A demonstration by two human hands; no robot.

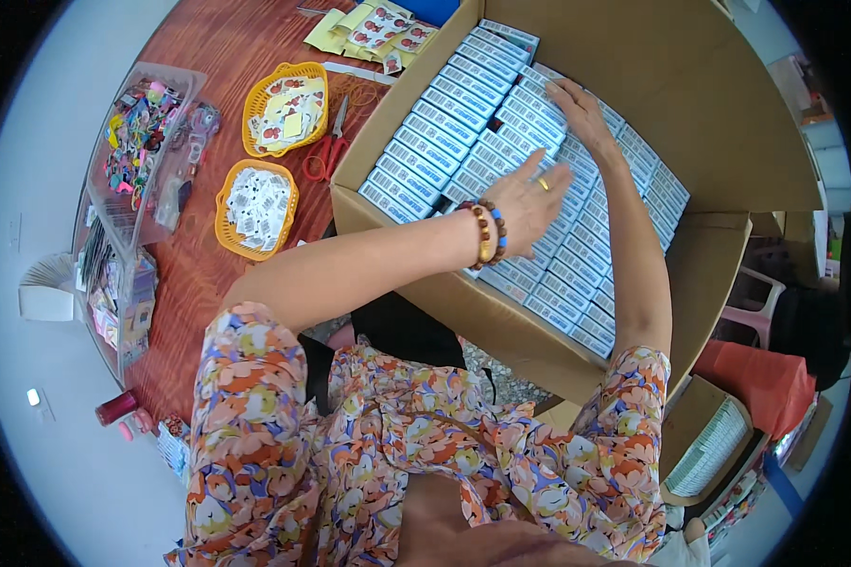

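Observation:
A large cardboard carton [529,345] stands with its flaps up in front of me, packed with rows of small white-and-blue boxes [416,156]. Over the middle rows is my left hand [529,203], its fingers spread and slightly blurred; I cannot tell whether it touches the boxes. It wears a gold ring, with beaded bracelets [485,231] at the wrist. Farther back and to the right, my right hand [581,113] rests its stretched fingers on the box tops. Neither hand grips anything. Dark gaps show between a few boxes, and my forearms cover part of the rows.
On the red-brown table at left are yellow baskets of labels [255,210] and stickers [288,113], red-handled scissors [329,146], and a clear bin of colourful trinkets [142,132]. Yellow packets [373,33] lie at the back. Another carton [709,439] stands low right.

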